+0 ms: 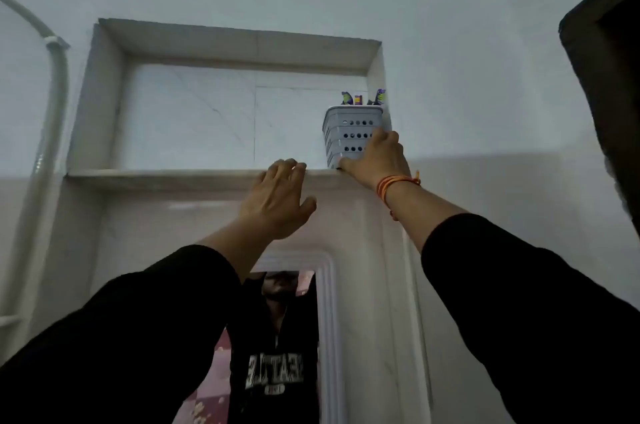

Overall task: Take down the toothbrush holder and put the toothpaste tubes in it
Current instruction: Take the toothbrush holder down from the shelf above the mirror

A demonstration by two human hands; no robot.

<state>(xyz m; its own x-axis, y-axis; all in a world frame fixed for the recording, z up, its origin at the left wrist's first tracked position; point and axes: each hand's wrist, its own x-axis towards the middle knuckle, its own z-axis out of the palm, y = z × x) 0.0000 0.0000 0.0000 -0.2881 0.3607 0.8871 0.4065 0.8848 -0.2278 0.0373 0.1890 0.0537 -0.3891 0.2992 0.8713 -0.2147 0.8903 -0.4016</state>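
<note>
So I'm looking up at a recessed wall niche [187, 118] and both arms are stretched overhead in black sleeves. My right hand [375, 160] is wrapped around the lower side of the toothbrush holder [348, 132], a pale grey perforated plastic cup standing upright in the far right corner of the niche, right against its side wall. A few purple and yellow brush tops [356, 99] poke out of it. My left hand [278, 196] is loose and holding nothing, fingers spread, fingertips resting on the front edge of the niche ledge [156, 176] just left of the holder. Orange thread bracelet [396, 183] on the right wrist. Below the ledge there's a white-framed mirror [325, 337], and a white pipe [52, 105] runs down the left.
</note>
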